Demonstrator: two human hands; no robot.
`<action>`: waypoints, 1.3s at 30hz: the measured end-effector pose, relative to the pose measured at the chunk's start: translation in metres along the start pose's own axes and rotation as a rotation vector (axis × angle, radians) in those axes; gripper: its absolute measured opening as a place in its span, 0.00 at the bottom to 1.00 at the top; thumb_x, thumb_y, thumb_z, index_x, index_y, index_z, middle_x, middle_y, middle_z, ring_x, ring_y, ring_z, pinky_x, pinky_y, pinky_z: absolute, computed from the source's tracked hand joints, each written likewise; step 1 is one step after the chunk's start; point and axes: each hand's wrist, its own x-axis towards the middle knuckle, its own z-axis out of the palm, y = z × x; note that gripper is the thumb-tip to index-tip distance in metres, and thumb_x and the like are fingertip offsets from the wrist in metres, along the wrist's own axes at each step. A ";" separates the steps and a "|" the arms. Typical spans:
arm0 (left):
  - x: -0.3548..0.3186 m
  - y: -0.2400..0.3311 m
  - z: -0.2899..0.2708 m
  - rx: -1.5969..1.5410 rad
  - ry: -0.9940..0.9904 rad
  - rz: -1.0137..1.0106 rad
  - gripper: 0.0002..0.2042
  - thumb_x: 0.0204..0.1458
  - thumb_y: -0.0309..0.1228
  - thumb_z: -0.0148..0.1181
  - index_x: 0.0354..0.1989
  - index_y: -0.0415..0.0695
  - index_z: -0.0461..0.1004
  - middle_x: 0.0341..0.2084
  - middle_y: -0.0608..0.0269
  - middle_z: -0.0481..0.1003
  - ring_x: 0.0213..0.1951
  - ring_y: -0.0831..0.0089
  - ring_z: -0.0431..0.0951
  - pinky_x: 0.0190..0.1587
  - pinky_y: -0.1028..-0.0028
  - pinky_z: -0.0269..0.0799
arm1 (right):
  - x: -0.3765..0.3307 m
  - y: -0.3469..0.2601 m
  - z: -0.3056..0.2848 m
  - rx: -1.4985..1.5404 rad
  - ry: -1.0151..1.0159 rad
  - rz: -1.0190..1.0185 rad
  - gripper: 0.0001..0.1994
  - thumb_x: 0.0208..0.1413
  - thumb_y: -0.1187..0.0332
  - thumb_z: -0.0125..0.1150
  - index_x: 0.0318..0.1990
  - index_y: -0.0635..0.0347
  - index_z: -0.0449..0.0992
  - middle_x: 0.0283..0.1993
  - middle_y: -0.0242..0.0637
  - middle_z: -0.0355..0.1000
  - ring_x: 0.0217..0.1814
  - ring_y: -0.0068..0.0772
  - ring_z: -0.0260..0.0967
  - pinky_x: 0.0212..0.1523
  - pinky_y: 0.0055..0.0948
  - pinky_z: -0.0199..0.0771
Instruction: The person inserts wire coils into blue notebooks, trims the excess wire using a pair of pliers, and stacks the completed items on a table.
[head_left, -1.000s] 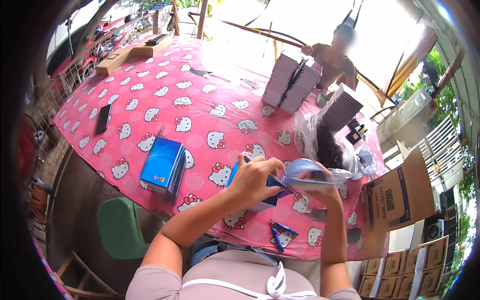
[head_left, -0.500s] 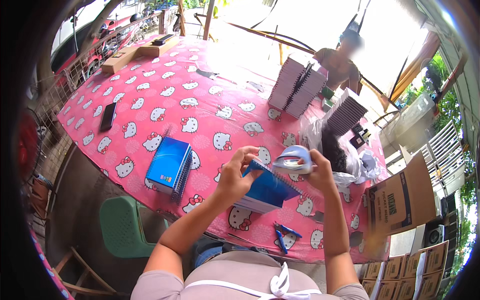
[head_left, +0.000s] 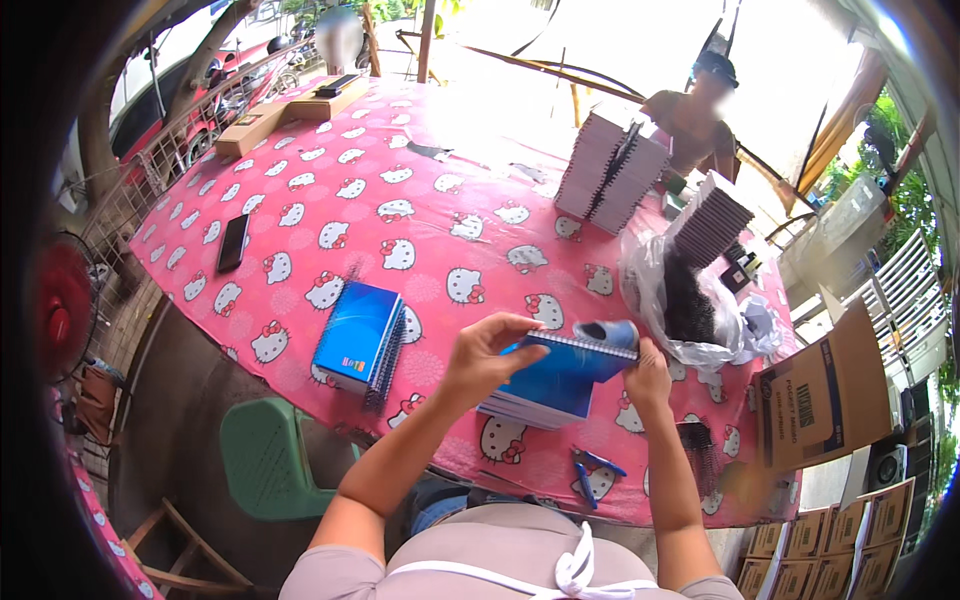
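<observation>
My left hand [head_left: 487, 358] pinches the left end of a blue-covered spiral notebook [head_left: 575, 362] at its bound edge. At the other end of that edge, my right hand [head_left: 650, 376] grips the notebook's corner with closed fingers. Behind the binding, a cover or page curls up. The notebook is raised and tilted over a pile of notebooks [head_left: 530, 411], whose white page edges face me. Blue-handled pliers [head_left: 596, 474] lie open on the table just in front. A bundle of dark binding coils [head_left: 702, 452] sits beside my right forearm.
A blue notebook stack [head_left: 355, 332] and a phone [head_left: 233, 243] lie left on the pink tablecloth [head_left: 430, 350]. Tall notebook stacks [head_left: 612, 172] stand far right, near a co-worker [head_left: 695, 125]. A plastic bag [head_left: 648, 285] holds black coils; an open carton [head_left: 825, 390] is at right.
My right hand has come down from the curled sheet to the end of the bound edge. The notebook's binding now lies more level. The view has shifted slightly, and a second person shows far left.
</observation>
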 end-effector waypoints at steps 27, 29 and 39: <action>-0.052 0.004 0.025 0.580 -0.079 0.527 0.14 0.38 0.09 0.64 0.35 0.35 0.78 0.36 0.51 0.78 0.37 0.63 0.80 0.39 0.69 0.80 | -0.122 -0.105 -0.095 1.116 -0.575 0.032 0.18 0.56 0.66 0.61 0.51 0.66 0.71 0.45 0.41 0.70 0.45 0.35 0.69 0.44 0.33 0.71; -0.048 0.009 0.024 0.603 -0.097 0.619 0.15 0.37 0.08 0.63 0.35 0.36 0.78 0.34 0.52 0.78 0.37 0.62 0.80 0.40 0.68 0.79 | -0.121 -0.096 -0.087 1.578 -0.892 0.339 0.17 0.61 0.62 0.56 0.49 0.68 0.72 0.40 0.37 0.73 0.37 0.24 0.70 0.39 0.25 0.72; -0.026 0.128 -0.074 0.929 0.273 0.832 0.10 0.55 0.25 0.60 0.43 0.36 0.73 0.34 0.58 0.78 0.38 0.66 0.77 0.44 0.69 0.71 | -0.190 -0.015 -0.011 -0.010 -0.028 -0.093 0.19 0.47 0.67 0.68 0.47 0.63 0.75 0.47 0.48 0.68 0.45 0.41 0.69 0.46 0.35 0.71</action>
